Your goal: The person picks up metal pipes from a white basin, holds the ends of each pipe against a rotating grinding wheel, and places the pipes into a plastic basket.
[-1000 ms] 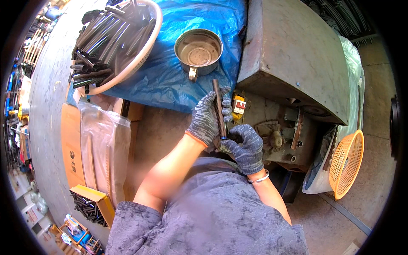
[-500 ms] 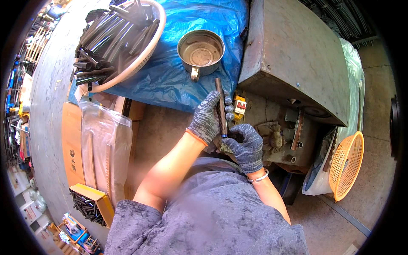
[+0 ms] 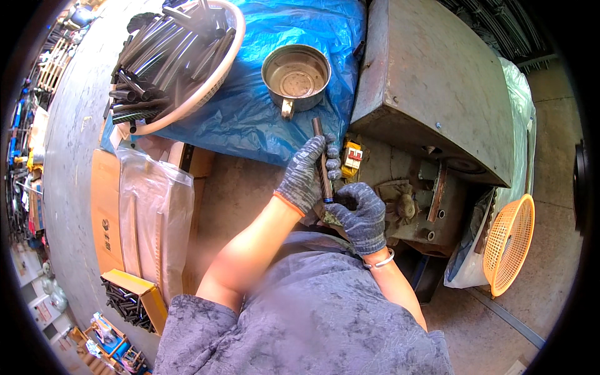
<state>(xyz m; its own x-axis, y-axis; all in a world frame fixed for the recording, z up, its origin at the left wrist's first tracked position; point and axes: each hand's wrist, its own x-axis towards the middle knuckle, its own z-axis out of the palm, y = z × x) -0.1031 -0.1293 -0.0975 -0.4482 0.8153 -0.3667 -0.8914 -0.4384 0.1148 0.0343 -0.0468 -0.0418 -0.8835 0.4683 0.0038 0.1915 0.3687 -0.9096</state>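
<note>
Both hands are in grey knit gloves and both have a grip on the same thing: a dark metal rod [image 3: 323, 165], held pretty much upright in the view, right in front of the person's chest. The left hand [image 3: 305, 175] is wrapped around the rod's middle with the fingers curled shut over it, so only the top end pokes out above the glove. The right hand [image 3: 359, 212] is closed down low at the rod's bottom end, where a small blue bit shows just above the glove. I can't tell exactly how its fingers sit on the rod, since the fist hides that part. There's a silver bracelet on the right wrist.

Just right of the rod sits a small yellow and red part [image 3: 353, 154] on the grimy base of a big rusty grey machine [image 3: 431, 81]. Just above the rod's tip is a blue tarp [image 3: 250, 119] with a dented metal pot [image 3: 296, 74] sitting on it, handle pointing down toward the hands. Further left on the tarp, a pale round basket [image 3: 215, 69] is stuffed with dark tubes [image 3: 156, 59].

Left of the arms there's a cardboard box with a clear plastic bag [image 3: 153, 212] in it, and below that a yellow box of small dark pieces [image 3: 128, 303]. Off to the right, an orange plastic basket [image 3: 509, 247] leans by a white bag.
</note>
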